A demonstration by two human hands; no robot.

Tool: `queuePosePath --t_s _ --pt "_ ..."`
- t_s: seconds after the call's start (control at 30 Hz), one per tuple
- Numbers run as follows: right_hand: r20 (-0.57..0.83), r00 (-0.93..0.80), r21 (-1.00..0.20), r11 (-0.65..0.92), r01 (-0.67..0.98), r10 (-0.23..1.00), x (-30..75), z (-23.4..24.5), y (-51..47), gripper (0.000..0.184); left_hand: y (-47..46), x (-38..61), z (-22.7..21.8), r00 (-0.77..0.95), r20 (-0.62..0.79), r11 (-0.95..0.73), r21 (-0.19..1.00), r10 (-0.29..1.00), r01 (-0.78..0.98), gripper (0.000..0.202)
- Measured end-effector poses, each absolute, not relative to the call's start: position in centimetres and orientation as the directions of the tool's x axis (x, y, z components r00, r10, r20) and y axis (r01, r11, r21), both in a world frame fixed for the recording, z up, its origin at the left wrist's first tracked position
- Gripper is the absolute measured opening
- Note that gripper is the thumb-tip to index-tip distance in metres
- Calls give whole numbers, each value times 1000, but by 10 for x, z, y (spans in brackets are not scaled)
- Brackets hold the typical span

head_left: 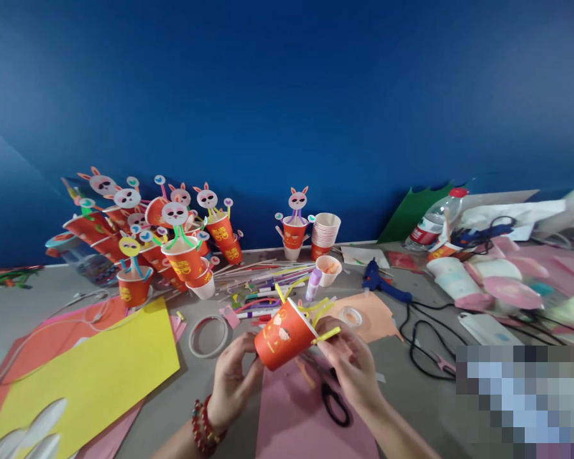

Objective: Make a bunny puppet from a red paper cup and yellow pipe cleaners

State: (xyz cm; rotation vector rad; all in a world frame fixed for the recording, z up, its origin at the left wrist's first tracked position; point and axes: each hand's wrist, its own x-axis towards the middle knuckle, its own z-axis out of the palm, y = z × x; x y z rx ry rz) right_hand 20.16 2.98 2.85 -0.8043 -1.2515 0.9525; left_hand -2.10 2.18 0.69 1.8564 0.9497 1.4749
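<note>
My left hand [236, 376] grips a red paper cup [283, 339] near its base; a cartoon picture is printed on its side. The cup is tilted, its mouth facing up and right. Yellow pipe cleaners stick out at its rim. One yellow pipe cleaner [327, 335] at the right side of the cup is pinched in my right hand [351, 366]; those fingers are partly hidden behind it. Below the hands, black-handled scissors [335, 405] lie on pink paper [287, 421], with their blades partly covered.
Red cups with rabbit faces [175, 213] crowd the back left. Another rabbit cup [294, 236] stands beside stacked cups [326, 231]. Markers, a glue stick [313, 284], a tape roll [208, 336] and yellow paper [119, 357] surround the hands. Rightward are a blue glue gun [385, 284], its cord and a bottle [435, 220].
</note>
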Motion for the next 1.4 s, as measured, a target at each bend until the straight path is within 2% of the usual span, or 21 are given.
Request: queuePosePath --t_s 0.33,0.73,1.2,1.4 --pt "350 42 -916 352 -191 936 202 29 29 7 23 -21 10 135 508 -521 849 851 86 13" --pt "373 17 -911 370 -183 928 204 33 29 8 25 -25 6 182 545 -572 805 818 159 9" --pt "297 15 -925 292 -244 955 205 20 31 4 23 -23 20 203 691 -714 623 694 319 12" --pt "255 48 -927 259 -270 966 205 18 33 3 22 -21 16 188 693 -713 633 696 302 16"
